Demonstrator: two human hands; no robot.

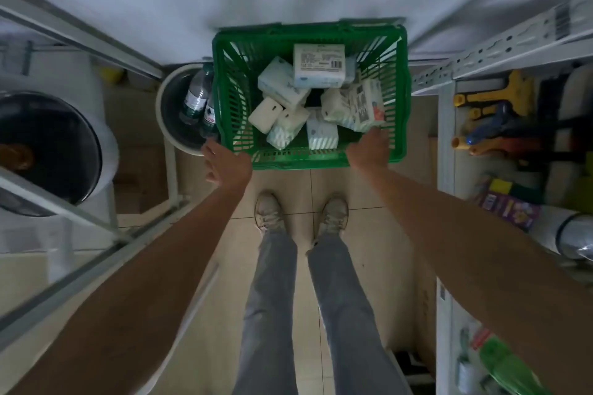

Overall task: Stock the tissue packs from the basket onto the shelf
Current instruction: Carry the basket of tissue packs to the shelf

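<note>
A green plastic basket (pixel 399 96) stands on the tiled floor in front of my feet. Several white and pale-green tissue packs (pixel 282 83) lie jumbled inside it, and the largest pack (pixel 319 65) leans at the far side. My right hand (pixel 369 151) reaches over the basket's near right rim, with its fingertips at the lower edge of a printed pack (pixel 362 104). Its fingers are hidden, so no grip shows. My left hand (pixel 226 167) hovers at the basket's near left corner with its fingers relaxed, holding nothing.
A grey metal shelf (pixel 446 144) on the right holds scrapers, brushes and sponges. The left rack (pixel 80 32) carries a large dark lidded pot (pixel 51 147). A round bin (pixel 175 106) with water bottles touches the basket's left side. My legs and shoes stand on the floor between the shelves.
</note>
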